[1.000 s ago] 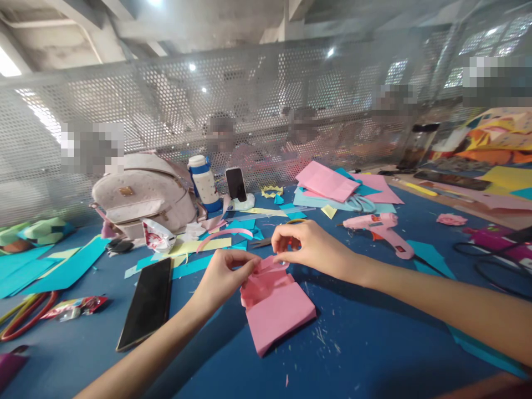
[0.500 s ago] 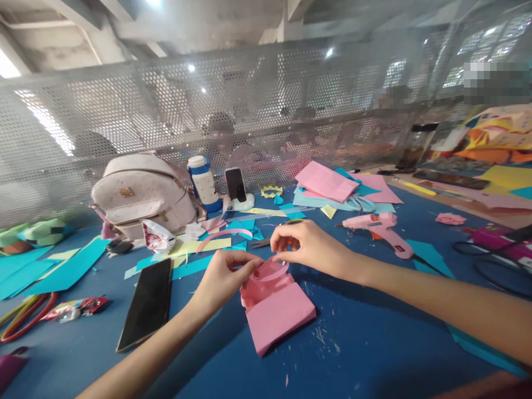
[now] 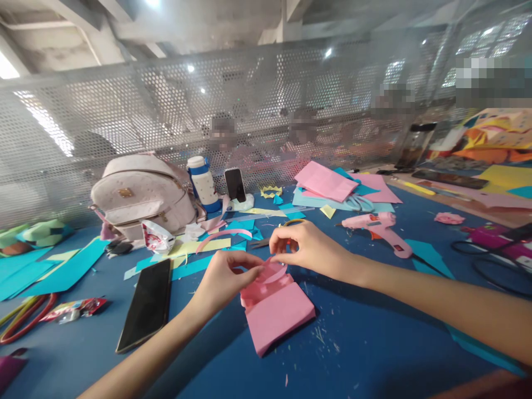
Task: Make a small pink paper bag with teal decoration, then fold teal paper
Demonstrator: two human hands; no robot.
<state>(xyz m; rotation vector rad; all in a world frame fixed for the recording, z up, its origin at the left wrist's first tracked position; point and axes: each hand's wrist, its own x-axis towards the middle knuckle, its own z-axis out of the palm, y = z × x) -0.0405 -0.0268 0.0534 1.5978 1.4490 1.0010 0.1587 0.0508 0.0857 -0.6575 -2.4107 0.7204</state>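
A pink folded paper piece (image 3: 280,318), shaped like a small bag or box, lies on the blue table in front of me. At its far end a curved pink paper strip (image 3: 277,272) bends over the opening. My left hand (image 3: 226,274) pinches one side of the strip between thumb and fingers. On the other side, my right hand (image 3: 305,246) pinches the strip close to the left fingertips. Behind the right hand lie scissors (image 3: 261,243), partly hidden. To the right rests a pink glue gun (image 3: 376,224).
A black phone (image 3: 146,305) lies left of my left forearm. Farther back stand a pale backpack (image 3: 143,197), a white and blue bottle (image 3: 203,183) and a propped phone (image 3: 235,184). Pink paper sheets (image 3: 326,180) are stacked before a perforated metal screen (image 3: 249,94). Cables lie at right.
Both hands stay at the strip with only slight finger shifts; the left thumb now lies a little farther over it. The pink paper piece has hardly moved.
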